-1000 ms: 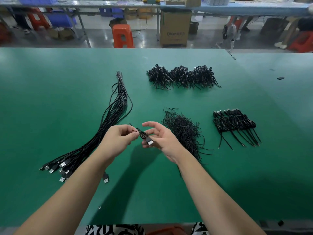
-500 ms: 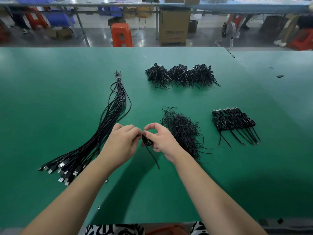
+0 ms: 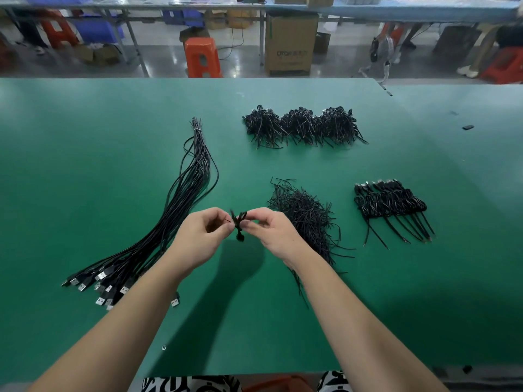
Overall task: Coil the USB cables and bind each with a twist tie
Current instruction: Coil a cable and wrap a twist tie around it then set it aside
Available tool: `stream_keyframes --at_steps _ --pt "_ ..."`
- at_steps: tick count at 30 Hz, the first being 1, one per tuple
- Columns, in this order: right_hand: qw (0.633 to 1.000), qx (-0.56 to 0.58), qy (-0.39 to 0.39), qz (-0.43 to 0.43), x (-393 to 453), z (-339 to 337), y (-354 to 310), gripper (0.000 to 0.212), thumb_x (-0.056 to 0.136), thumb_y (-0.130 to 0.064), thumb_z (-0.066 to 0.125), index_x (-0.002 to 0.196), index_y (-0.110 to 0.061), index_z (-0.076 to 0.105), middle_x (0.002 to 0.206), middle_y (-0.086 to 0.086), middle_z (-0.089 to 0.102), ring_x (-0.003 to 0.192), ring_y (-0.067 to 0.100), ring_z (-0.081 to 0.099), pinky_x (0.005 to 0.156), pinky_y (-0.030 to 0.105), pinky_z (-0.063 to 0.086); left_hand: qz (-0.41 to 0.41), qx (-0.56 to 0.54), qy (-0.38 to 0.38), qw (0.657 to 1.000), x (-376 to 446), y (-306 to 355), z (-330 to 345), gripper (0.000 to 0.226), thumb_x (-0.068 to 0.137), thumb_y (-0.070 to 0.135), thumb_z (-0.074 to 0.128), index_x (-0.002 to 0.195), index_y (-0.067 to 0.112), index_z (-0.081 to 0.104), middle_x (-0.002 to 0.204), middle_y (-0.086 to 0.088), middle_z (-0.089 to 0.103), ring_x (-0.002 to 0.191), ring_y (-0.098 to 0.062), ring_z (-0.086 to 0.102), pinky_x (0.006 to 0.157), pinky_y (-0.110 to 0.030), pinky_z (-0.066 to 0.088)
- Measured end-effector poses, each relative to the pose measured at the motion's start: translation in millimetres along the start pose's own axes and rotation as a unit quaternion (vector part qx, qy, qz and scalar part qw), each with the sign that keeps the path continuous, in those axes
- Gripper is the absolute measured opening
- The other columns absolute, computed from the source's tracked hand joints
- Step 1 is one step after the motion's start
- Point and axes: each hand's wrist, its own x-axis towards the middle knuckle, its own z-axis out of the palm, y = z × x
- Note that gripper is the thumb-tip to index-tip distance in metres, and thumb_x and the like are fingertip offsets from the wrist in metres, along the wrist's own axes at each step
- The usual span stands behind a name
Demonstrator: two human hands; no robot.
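Observation:
A small coiled black USB cable hangs above the green table, held between both hands. My left hand pinches its left side, and a thin tie end sticks out by its fingertips. My right hand pinches the right side with thumb and forefinger. The motion blurs the coil. A long bundle of uncoiled black USB cables lies to the left, with its plugs toward me. A loose heap of black twist ties lies just right of my right hand.
A row of bound coils lies at the right. Three heaps of bound coils sit farther back. One loose USB plug lies beside my left forearm. Beyond the table's far edge stand an orange stool and a cardboard box.
The hanging cable tail has been drawn up into the coil. Both hands have risen slightly and moved a little apart, with the coil between their fingertips.

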Motion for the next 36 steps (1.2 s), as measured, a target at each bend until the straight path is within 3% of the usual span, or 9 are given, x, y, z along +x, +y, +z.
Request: stream_keyframes --at_steps 3,7,13,15,19,23,28,32,36 --pt "1.000 -0.010 -0.002 0.027 0.9 2.6 1.7 0.013 0.098 -0.025 0.062 0.089 -0.023 0.070 0.051 -0.019 0.050 0.046 -0.002 0.042 0.050 0.009 0.035 0.129 0.163 0.043 0.977 -2.7 5.2 0.9 0.013 0.087 0.010 0.070 0.081 0.020 0.065 0.067 0.017 0.061 0.064 -0.002 0.054 0.064 -0.014 0.041" --pt "0.997 0.038 0.028 0.055 0.4 8.0 0.7 0.010 0.096 -0.025 0.064 0.104 -0.021 0.059 0.068 0.003 0.071 0.046 0.014 0.036 0.041 0.019 0.027 0.235 0.264 0.035 0.935 -5.9 5.4 2.9 0.012 0.088 0.005 0.069 0.086 0.016 0.063 0.081 0.012 0.060 0.072 -0.017 0.056 0.075 -0.030 0.034" --pt "0.997 0.064 0.034 0.028 -1.0 8.2 -3.9 0.003 0.096 -0.022 0.065 0.097 -0.020 0.063 0.078 0.027 0.070 0.037 0.009 0.026 0.038 0.021 0.021 0.164 0.189 0.075 0.965 -7.1 4.5 8.3 0.009 0.088 0.011 0.071 0.084 0.016 0.065 0.077 0.013 0.062 0.067 -0.009 0.055 0.067 -0.024 0.043" --pt "0.997 0.058 0.035 0.022 -1.0 7.9 -3.6 0.005 0.095 -0.022 0.066 0.097 -0.018 0.065 0.077 0.023 0.071 0.037 0.007 0.034 0.039 0.019 0.026 0.109 0.132 0.074 0.982 -7.3 3.7 9.2 0.010 0.089 0.014 0.071 0.083 0.021 0.065 0.072 0.013 0.064 0.065 -0.009 0.055 0.061 -0.017 0.042" --pt "0.999 0.027 0.034 0.009 -2.5 7.9 -3.8 0.008 0.098 -0.022 0.062 0.099 -0.017 0.067 0.074 0.011 0.074 0.042 0.007 0.046 0.044 0.018 0.034 0.061 0.101 0.052 0.992 -7.7 0.9 10.9 0.015 0.090 0.017 0.070 0.081 0.027 0.064 0.065 0.008 0.064 0.055 -0.014 0.053 0.057 -0.030 0.045" --pt "0.999 0.039 0.003 0.017 -5.0 7.7 -4.0 0.024 0.104 -0.012 0.049 0.109 -0.023 0.069 0.084 0.002 0.075 0.056 0.006 0.058 0.058 0.021 0.046 0.020 0.054 0.061 0.996 -4.5 0.4 8.6 0.018 0.091 0.014 0.068 0.077 0.024 0.067 0.057 0.015 0.061 0.050 -0.005 0.044 0.052 -0.021 0.037" --pt "0.997 0.055 -0.047 0.006 -6.0 8.9 -4.2 0.032 0.096 0.006 0.056 0.118 -0.016 0.065 0.094 0.005 0.070 0.075 0.020 0.065 0.070 0.029 0.054 -0.036 -0.029 0.054 0.997 -2.2 -0.1 2.7 0.014 0.093 0.010 0.066 0.080 0.015 0.069 0.054 0.012 0.062 0.047 -0.002 0.050 0.048 -0.012 0.038" --pt "1.000 -0.011 0.012 -0.009 -3.1 10.4 -1.3 0.025 0.094 0.000 0.062 0.101 -0.021 0.072 0.087 -0.002 0.065 0.060 0.007 0.056 0.053 0.021 0.045 -0.014 0.038 0.069 0.997 -1.8 -1.8 1.8 0.015 0.092 0.013 0.068 0.078 0.019 0.066 0.057 0.008 0.060 0.050 -0.007 0.049 0.053 -0.021 0.041" --pt "0.998 -0.050 0.032 0.000 -0.3 11.9 1.0 0.019 0.098 -0.026 0.061 0.083 -0.025 0.071 0.065 -0.008 0.061 0.051 0.016 0.051 0.052 0.028 0.045 0.129 0.212 0.109 0.963 -7.9 1.2 4.1 0.011 0.090 0.010 0.069 0.083 0.017 0.064 0.073 0.009 0.062 0.062 -0.011 0.053 0.062 -0.027 0.039"
